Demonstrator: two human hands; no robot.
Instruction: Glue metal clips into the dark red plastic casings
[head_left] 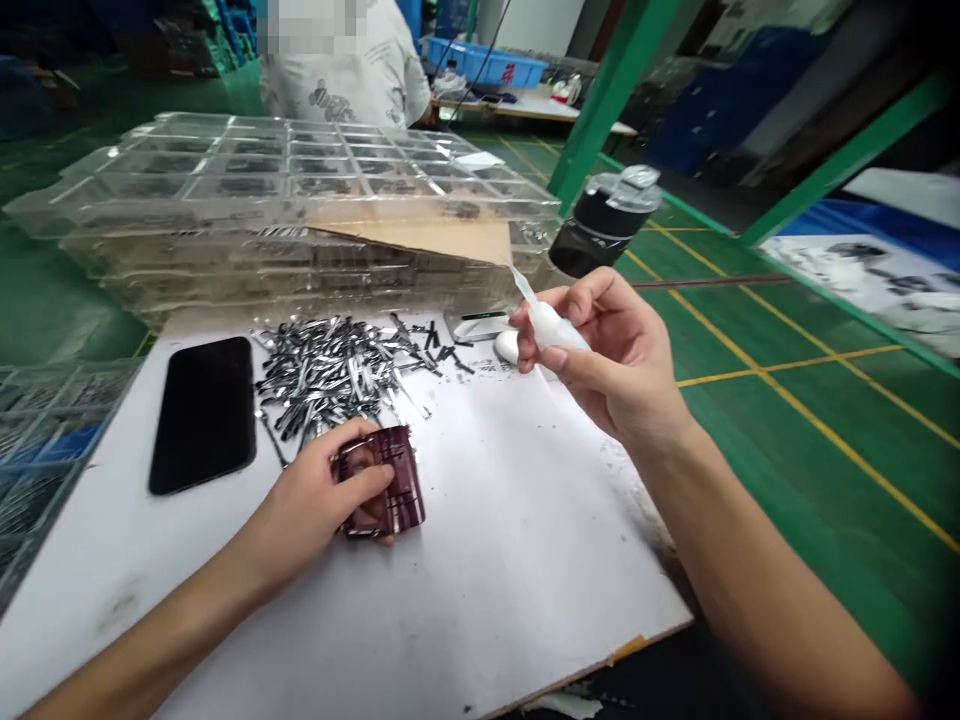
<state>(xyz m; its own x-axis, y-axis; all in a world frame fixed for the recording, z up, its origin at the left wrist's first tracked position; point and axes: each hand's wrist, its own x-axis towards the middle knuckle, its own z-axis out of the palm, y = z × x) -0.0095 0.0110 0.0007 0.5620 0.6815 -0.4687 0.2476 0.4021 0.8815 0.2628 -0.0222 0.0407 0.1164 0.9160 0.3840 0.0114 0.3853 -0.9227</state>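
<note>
My left hand grips a dark maroon, glossy metal piece, possibly a small hinged part, on the white board. My right hand pinches a small white squeeze bottle with a thin clear nozzle, held up in the air with the tip pointing up and left. A loose heap of slim silver and black metal parts lies just beyond my left hand. A black smartphone rests face up to the left of the heap. A white rounded object sits under my right fingers.
Stacked clear plastic compartment trays with a cardboard sheet stand beyond the board. A black jar with a clear lid stands to their right. A wire tray sits at left. A person in a white shirt works beyond, near green posts.
</note>
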